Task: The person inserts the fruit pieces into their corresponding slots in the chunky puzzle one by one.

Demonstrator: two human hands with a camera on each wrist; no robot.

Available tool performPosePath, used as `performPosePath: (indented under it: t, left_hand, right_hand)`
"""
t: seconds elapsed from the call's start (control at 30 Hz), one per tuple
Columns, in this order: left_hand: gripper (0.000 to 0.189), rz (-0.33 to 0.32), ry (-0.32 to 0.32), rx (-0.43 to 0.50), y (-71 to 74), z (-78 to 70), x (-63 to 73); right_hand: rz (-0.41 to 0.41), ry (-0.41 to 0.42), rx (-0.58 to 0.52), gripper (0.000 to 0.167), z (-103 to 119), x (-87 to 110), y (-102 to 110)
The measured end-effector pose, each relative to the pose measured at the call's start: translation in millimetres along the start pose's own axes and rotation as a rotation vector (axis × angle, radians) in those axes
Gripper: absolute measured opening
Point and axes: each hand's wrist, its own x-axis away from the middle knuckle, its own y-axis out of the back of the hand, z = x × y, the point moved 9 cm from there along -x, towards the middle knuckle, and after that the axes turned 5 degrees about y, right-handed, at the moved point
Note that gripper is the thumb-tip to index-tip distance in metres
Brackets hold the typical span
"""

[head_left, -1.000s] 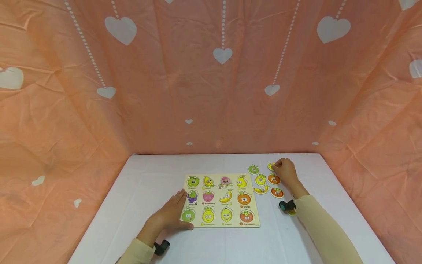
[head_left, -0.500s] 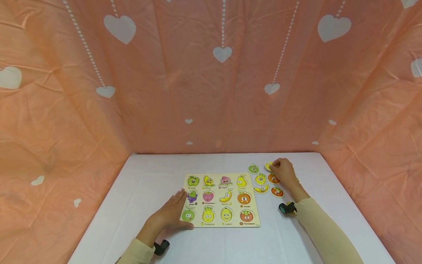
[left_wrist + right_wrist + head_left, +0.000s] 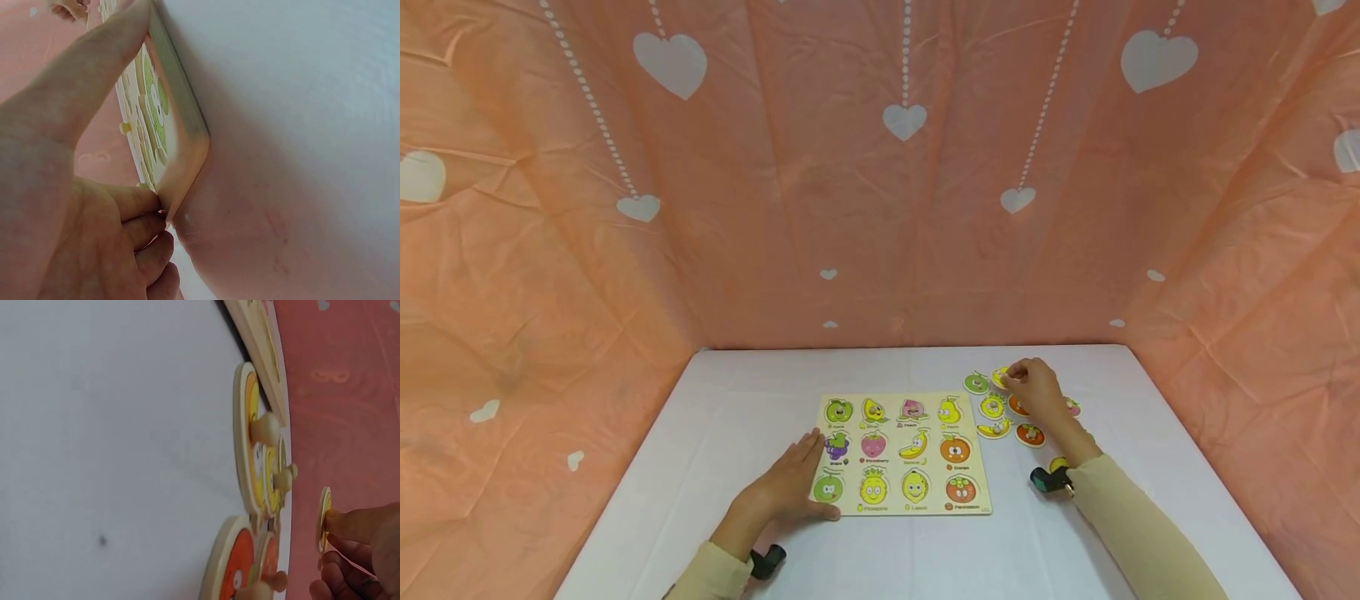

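A wooden fruit puzzle board (image 3: 895, 504) lies flat on the white table. My left hand (image 3: 786, 479) holds its near left corner, with the fingers along the left side and the thumb at the front edge; the left wrist view shows this closely. At the back right my right hand (image 3: 1037, 387) pinches a yellow fruit puzzle piece (image 3: 1000, 377). In the right wrist view this yellow piece (image 3: 324, 519) is upheld apart from the others. Beside it lies a green round piece (image 3: 976, 382). Which fruit the held piece shows cannot be made out.
Right of the board lie knobbed pieces: a pineapple (image 3: 992, 406), a banana (image 3: 994, 429), a persimmon (image 3: 1031, 435) and an orange (image 3: 1017, 405), partly hidden by my hand. A pink piece (image 3: 1072, 407) and a yellow piece (image 3: 1058, 463) show by my right forearm. A peach-coloured cloth surrounds the table.
My right hand has shifted left with the yellow piece, towards the green one. The pink piece has come into sight behind the wrist. My left hand stays put.
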Motion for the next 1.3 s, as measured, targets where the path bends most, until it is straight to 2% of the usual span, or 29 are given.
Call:
performPosePath:
  t: [0.3,0.5,0.77,0.93,1.17,1.3]
  left_hand:
    - [0.125,-0.003,-0.003,0.01,2.2,-2.9,2.4]
    - [0.125,-0.004,-0.008,0.014,2.7,-3.4,2.2]
    - [0.124,-0.004,-0.036,0.003,0.8,-2.8,0.2]
    - [0.125,-0.001,-0.023,0.01,1.1,-2.2,0.6]
    - [0.125,-0.001,-0.007,0.01,1.3,-2.4,1.6]
    - [0.125,0.006,-0.002,0.008,0.3,-2.0,1.1]
  right_hand:
    - [0.006,0.061,-0.003,0.018,21,4.5,-8]
    - [0.023,0.042,0.002,0.019,29,9.4,-14]
    - [0.035,0.071,-0.015,0.017,41,14.2,-24]
    - [0.044,0.083,-0.041,0.015,45,16.9,-31]
    - [0.039,0.167,0.018,0.011,57,19.6,-40]
    - [0.051,0.185,0.025,0.011,63,21.8,-45]
